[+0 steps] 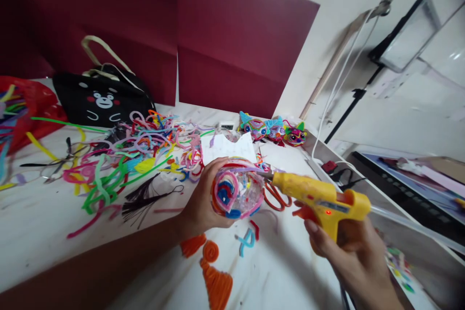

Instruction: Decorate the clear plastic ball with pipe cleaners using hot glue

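Note:
My left hand (203,198) is closed around a round clear ball (247,193) partly covered in coiled pipe cleaners, with pink, blue and white rings on its near side. In my right hand (348,247) is a yellow hot glue gun (319,196), its small red light lit and a glue stick showing at the back. The gun's nozzle points left and meets the upper right edge of the ball; whether it touches I cannot tell. Orange pipe-cleaner pieces (217,283) lie below the ball, near a light blue twisted piece (247,241). Red-handled scissors (276,197) lie partly hidden behind the ball.
Loose pipe cleaners (134,150) heap across the table's left side, with a black tassel (143,198) and eyeglasses (65,157) near them. A black bag (103,99) stands behind. Several colourful fish-like figures (274,131) sit at the back. A lamp (407,34) stands right.

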{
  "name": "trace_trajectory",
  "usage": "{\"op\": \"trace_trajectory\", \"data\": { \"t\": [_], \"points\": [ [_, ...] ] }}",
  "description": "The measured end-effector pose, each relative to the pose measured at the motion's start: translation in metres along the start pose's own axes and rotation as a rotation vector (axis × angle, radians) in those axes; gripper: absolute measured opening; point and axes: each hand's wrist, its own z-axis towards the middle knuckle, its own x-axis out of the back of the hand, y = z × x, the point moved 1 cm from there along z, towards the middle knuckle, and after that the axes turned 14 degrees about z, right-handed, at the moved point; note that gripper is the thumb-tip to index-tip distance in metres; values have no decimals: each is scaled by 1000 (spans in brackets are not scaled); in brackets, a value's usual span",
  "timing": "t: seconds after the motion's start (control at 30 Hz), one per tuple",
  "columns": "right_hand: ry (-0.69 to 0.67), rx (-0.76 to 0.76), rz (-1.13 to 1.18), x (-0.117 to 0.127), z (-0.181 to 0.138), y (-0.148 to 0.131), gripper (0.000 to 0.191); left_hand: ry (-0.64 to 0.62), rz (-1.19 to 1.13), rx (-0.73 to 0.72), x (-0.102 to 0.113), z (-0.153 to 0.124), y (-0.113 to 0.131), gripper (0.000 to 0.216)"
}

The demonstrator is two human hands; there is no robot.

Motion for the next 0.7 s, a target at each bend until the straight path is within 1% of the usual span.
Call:
{"op": "trace_trajectory", "data": {
  "t": [0.07, 0.13, 0.27, 0.37, 0.47, 0.6, 0.7],
  "points": [
    [-81, 95, -33, -4, -3, 1, 29, -3, 1, -13, 1, 1, 1, 114],
    [-150, 178, -74, -6, -5, 2, 25, -10, 2, -25, 2, 0, 2, 115],
    [-204, 229, -127, -6, -10, 8, 33, -8, 14, -61, 2, -2, 1, 118],
    [-232, 222, -204, -3, -12, 13, 31, -4, 25, -76, 1, -3, 0, 120],
    [-270, 257, -299, 0, -13, 17, 30, 8, 27, -80, 0, -3, -1, 120],
    [-338, 353, -359, -1, -9, 18, 37, -11, 23, -87, 0, -2, 1, 121],
    [-379, 411, -389, -5, -6, 16, 38, -15, 28, -92, 0, 0, 3, 121]
  ]
}}
